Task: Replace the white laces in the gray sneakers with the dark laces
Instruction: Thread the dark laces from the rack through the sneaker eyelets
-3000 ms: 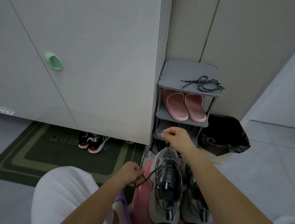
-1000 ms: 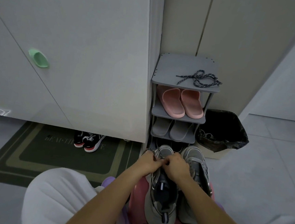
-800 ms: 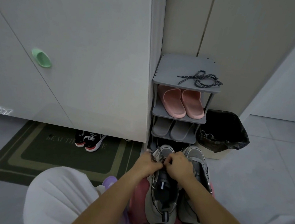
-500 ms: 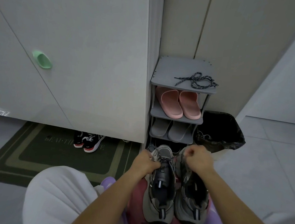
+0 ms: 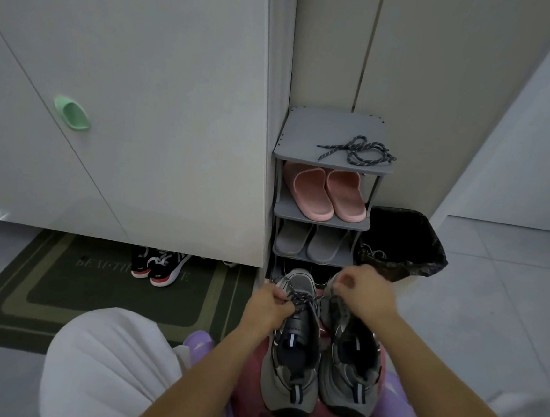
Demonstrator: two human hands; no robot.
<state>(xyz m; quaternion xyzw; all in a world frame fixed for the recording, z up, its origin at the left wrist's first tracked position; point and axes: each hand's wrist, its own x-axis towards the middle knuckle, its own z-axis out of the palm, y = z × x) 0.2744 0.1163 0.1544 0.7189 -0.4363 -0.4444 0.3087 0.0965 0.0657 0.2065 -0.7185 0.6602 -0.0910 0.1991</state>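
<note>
Leaving left hand (image 5: 266, 307) gripping lace (image 5: 299, 299), right hand (image 5: 364, 292) withdrew.

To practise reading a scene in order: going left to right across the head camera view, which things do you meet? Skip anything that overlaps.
green handle → black-and-red sneakers → pink slippers → black bin

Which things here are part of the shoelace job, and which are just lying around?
In the job: gray sneakers, threaded dark lace, spare dark lace, left hand, right hand.
Lying about: pink slippers, gray slippers, black-and-red sneakers, bin, doormat.
</note>
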